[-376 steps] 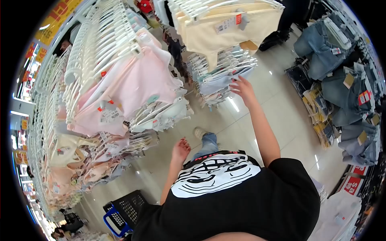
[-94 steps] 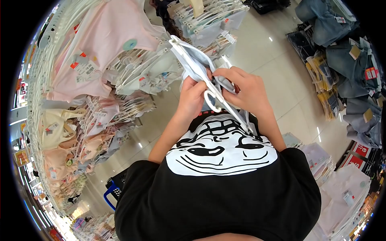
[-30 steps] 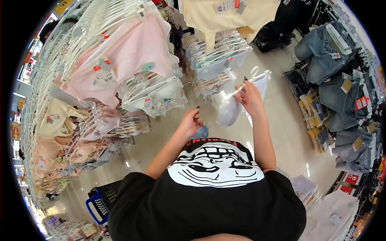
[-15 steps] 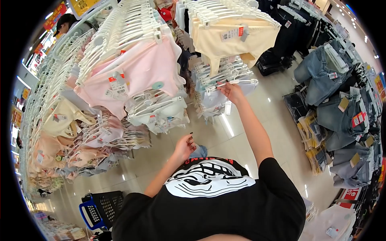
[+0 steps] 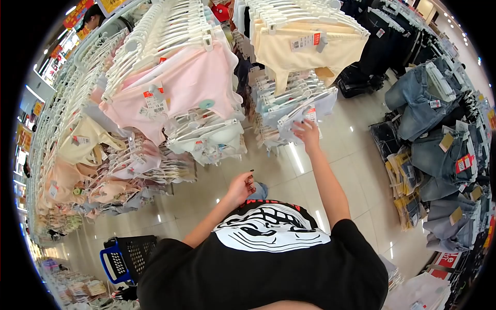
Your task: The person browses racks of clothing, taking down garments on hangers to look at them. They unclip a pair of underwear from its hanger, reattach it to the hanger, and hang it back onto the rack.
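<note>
My right hand [image 5: 308, 136] is at the front of the lower middle rack, its fingers closed on the edge of pale lavender underwear [image 5: 289, 129]. This piece hangs from a white clip hanger, tilted out from the row, with a red-and-white price tag [image 5: 311, 114] just above my fingers. My left hand [image 5: 241, 189] is held before my shirt, fingers curled inward, nothing visible in it. Above the right hand hang cream underpants [image 5: 299, 54] with a tag. Pink underpants [image 5: 191, 82] hang to the left, over a lower row of pale underwear [image 5: 214, 142].
A black basket with a blue handle [image 5: 116, 263] stands on the tiled floor [image 5: 281, 181] at lower left. Denim shorts [image 5: 413, 98] hang along the right, above stacked folded packs [image 5: 405, 175]. More hanging underwear [image 5: 80, 142] lines the left. Another person [image 5: 93, 18] is at the far upper left.
My right hand has moved down from the end of a hanger to the front garment, which now tilts outward with its tag showing. My left hand has barely moved.
</note>
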The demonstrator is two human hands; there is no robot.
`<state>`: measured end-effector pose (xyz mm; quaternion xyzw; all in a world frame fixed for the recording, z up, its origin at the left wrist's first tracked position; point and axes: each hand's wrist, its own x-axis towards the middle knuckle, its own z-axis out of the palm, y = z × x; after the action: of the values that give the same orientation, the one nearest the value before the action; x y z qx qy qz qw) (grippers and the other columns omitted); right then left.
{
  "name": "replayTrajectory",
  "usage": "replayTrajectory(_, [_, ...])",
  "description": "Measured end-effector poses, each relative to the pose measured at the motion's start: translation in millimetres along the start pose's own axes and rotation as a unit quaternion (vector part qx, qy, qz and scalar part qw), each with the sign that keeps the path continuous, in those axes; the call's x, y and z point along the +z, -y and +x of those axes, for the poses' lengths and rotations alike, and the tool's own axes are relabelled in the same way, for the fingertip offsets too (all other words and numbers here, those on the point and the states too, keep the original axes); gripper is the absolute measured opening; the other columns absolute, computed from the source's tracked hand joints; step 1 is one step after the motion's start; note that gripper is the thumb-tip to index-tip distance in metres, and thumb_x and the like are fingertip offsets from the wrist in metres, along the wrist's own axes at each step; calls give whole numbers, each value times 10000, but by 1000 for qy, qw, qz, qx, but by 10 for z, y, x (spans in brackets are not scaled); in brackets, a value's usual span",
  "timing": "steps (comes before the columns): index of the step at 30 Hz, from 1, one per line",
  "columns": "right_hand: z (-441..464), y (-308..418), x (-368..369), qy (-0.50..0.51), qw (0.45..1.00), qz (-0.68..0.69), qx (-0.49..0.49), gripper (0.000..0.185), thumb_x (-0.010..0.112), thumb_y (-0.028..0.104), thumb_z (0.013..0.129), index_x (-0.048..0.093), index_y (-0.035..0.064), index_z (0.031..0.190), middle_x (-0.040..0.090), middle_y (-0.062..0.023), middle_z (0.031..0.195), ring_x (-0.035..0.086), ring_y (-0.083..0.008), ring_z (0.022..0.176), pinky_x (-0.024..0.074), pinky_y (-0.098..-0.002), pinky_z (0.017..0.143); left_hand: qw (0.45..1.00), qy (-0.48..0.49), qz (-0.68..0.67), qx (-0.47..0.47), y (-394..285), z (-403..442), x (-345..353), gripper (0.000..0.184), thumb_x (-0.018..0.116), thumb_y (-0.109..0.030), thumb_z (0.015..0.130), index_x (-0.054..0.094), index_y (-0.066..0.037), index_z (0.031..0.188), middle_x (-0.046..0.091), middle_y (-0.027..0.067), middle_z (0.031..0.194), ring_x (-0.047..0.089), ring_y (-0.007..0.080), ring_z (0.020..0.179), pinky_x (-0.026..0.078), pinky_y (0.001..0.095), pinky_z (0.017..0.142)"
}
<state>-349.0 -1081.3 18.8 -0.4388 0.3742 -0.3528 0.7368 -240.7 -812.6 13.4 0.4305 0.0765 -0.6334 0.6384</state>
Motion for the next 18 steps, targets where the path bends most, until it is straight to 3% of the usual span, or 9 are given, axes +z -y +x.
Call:
replayTrajectory(2, [-174,-229,-51,21,998,-53,16,322,506,135,787,420,11,1072,590,-141,960,600,-228,795,477,-280,643,1000,-7,19,-10,59,-15,43,194,515,-220,805,406,-121,677,382,-24,570,377,119,514,352,281,530])
replayTrajectory(6, [-753,-477,237,218,967,-114,57,277,485,161,801,466,40,1050,608,-104,923,604,-163,755,464,-260,622,998,-9,48,-45,161,-3,69,191,483,-278,822,434,-129,713,411,-21,587,382,116,515,344,273,526])
replayTrajectory(8, [-1057,-717,433,270,960,-56,52,238,478,204,814,526,43,982,618,-84,869,572,-103,584,445,-214,509,996,-4,60,-63,229,16,132,237,445,-324,838,430,-124,710,395,-21,572,373,116,509,336,267,516])
replayTrajectory(11, [-1494,-752,537,318,915,-43,244,258,486,271,832,592,36,839,588,-29,672,429,-60,428,319,-192,381,991,-8,87,-97,276,-93,305,333,386,-390,858,413,-109,681,342,-22,524,350,122,486,323,260,497])
replayTrajectory(12, [-1609,-614,604,279,929,-30,240,305,476,297,835,618,46,736,525,-6,550,344,-50,361,248,-188,330,989,-9,91,-115,280,-121,334,355,374,-404,860,412,-106,672,330,-19,508,347,126,476,324,261,495])
replayTrajectory(15, [-1491,-794,443,303,927,-20,220,332,466,314,835,617,22,784,490,-14,476,369,-61,331,269,-189,301,977,82,130,-149,316,-52,297,473,296,-484,862,398,-93,616,339,9,459,363,147,439,345,270,485])
replayTrajectory(16, [-1566,-558,455,302,924,-13,236,354,469,322,831,611,6,755,488,-24,456,412,-76,315,330,-195,297,970,101,163,-151,308,-51,335,492,281,-496,860,395,-91,605,354,16,460,371,151,439,351,272,483])
replayTrajectory(18, [-1460,-748,394,260,935,-6,242,358,467,319,831,606,-8,778,494,-44,447,431,-87,309,353,-202,290,951,166,202,-162,287,9,342,549,234,-526,853,402,-75,590,414,33,485,403,164,438,373,279,480])
